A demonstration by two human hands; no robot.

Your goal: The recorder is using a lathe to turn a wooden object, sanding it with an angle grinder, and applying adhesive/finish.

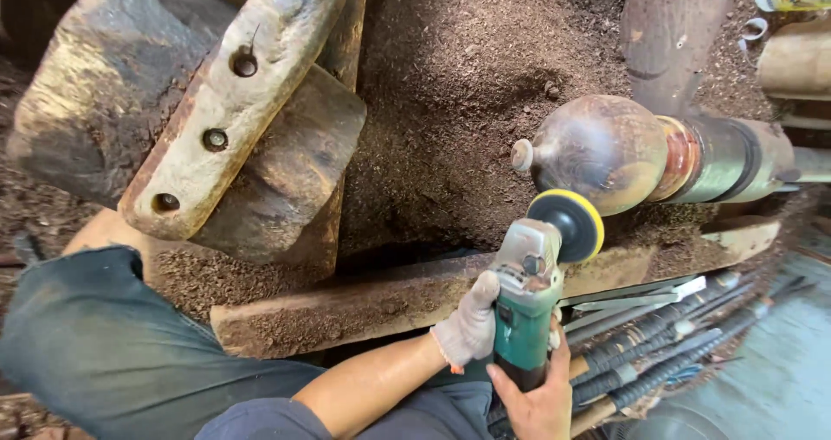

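grinder (528, 306): 1 | turned wooden piece (597, 150): 1 | hands: 2 | bolt holes: 3

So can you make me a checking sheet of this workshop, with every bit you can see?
Surface: wooden beam covered in brown sawdust.
Job's things: green-bodied angle grinder with yellow-rimmed black sanding disc against a dark rounded wooden vase shape mounted on a lathe chuck.
Clutter: long turning tools with wrapped handles; pale bolted wooden plank.
Grippers: left hand, in a white glove, and bare right hand grip the grinder.
Cables: nothing seen.
Surroundings: sawdust heap; the person's blue trouser leg.
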